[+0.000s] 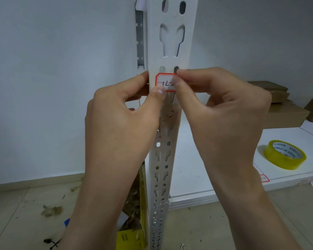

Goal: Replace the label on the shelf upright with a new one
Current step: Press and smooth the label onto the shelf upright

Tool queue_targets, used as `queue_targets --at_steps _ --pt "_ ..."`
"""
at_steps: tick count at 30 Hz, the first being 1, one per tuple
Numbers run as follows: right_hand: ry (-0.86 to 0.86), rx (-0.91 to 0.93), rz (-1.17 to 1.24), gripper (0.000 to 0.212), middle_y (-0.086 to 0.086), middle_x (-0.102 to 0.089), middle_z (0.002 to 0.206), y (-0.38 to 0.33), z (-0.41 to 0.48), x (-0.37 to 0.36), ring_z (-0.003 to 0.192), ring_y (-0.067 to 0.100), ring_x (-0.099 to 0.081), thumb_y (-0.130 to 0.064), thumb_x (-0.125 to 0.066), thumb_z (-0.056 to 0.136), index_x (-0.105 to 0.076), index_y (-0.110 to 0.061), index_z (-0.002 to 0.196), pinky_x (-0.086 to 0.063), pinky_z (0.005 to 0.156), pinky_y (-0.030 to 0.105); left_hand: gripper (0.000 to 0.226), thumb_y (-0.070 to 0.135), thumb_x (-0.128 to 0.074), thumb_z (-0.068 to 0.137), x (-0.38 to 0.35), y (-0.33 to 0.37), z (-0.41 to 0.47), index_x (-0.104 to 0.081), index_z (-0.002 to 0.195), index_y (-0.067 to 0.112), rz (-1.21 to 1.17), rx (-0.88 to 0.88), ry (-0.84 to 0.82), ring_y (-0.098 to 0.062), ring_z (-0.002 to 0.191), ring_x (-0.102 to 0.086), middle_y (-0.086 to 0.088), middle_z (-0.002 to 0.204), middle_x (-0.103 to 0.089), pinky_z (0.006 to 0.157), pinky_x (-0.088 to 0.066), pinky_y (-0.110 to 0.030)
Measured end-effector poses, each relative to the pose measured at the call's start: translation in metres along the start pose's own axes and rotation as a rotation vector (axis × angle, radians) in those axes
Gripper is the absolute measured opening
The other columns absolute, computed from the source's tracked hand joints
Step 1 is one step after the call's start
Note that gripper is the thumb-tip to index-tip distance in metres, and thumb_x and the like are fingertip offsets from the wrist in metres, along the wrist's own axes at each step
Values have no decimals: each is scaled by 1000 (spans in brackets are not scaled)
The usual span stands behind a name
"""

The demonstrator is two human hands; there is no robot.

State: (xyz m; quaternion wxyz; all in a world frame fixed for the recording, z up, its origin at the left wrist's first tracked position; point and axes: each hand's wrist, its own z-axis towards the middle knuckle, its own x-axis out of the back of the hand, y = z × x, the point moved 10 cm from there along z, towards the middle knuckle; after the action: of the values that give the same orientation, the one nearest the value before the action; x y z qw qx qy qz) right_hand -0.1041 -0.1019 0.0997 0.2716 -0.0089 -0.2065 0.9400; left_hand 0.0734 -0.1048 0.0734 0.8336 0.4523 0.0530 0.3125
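A white slotted shelf upright [171, 42] runs down the middle of the head view. On it sits a white label with a red border and handwritten digits [165, 81]. My left hand [123, 121] grips the upright's left edge, its thumb pressing the label's lower left corner. My right hand [222, 112] pinches the label's right edge between thumb and forefinger and hides that side. Below the label, a patch of the upright [167, 121] shows torn paper residue.
A white shelf board [215, 170] lies to the right, carrying a yellow tape roll [285, 154] and a sheet of red-bordered labels [262, 175]. Brown cardboard boxes [282, 112] sit at the back right. A yellow box with debris [132, 235] stands left of the upright's base.
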Motion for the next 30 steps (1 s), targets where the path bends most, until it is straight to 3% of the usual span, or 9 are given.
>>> queue_targets --at_steps 5,8,12,17,25,30 --pt "-26 -7 -22 10 -10 -78 92 2 -1 -2 73 -8 -62 -26 -75 93 -80 -18 97 -48 70 8 32 42 -66 92 0 1 0 -69 123 40 10 -3 -6 9 104 -65 28 108 -71 91 -52 -18" --pt "-9 -1 23 11 -9 -78 93 0 0 0 81 -2 -72 -23 -75 94 -79 -15 99 -46 70 4 31 41 -66 92 0 0 1 -70 122 41 11 -2 -8 13 102 -64 32 103 -70 86 -48 -10" --pt "5 16 30 13 -8 -77 96 -2 0 0 85 0 -73 -21 -76 93 -79 -13 103 -52 74 7 28 40 -66 92 -1 0 0 -71 120 42 5 -1 -15 13 101 -65 33 100 -70 85 -48 -12" --pt "-20 -23 20 9 -13 -76 90 1 2 -1 80 0 -72 -25 -75 93 -80 -20 99 -48 69 6 32 43 -65 92 0 -1 1 -70 123 41 13 4 -14 10 104 -64 29 108 -71 86 -46 -11" --pt "17 6 34 11 -14 -70 92 0 0 2 84 0 -71 -19 -74 94 -78 -12 101 -45 71 1 28 42 -66 91 1 -1 -1 -72 119 42 -1 20 -7 13 101 -64 32 102 -71 87 -49 -15" --pt "-15 -18 2 7 -17 -71 86 0 3 0 79 -3 -71 -22 -75 93 -78 -18 98 -44 67 2 28 43 -66 91 1 -2 0 -71 119 43 12 23 -14 14 100 -63 35 97 -68 86 -48 -12"
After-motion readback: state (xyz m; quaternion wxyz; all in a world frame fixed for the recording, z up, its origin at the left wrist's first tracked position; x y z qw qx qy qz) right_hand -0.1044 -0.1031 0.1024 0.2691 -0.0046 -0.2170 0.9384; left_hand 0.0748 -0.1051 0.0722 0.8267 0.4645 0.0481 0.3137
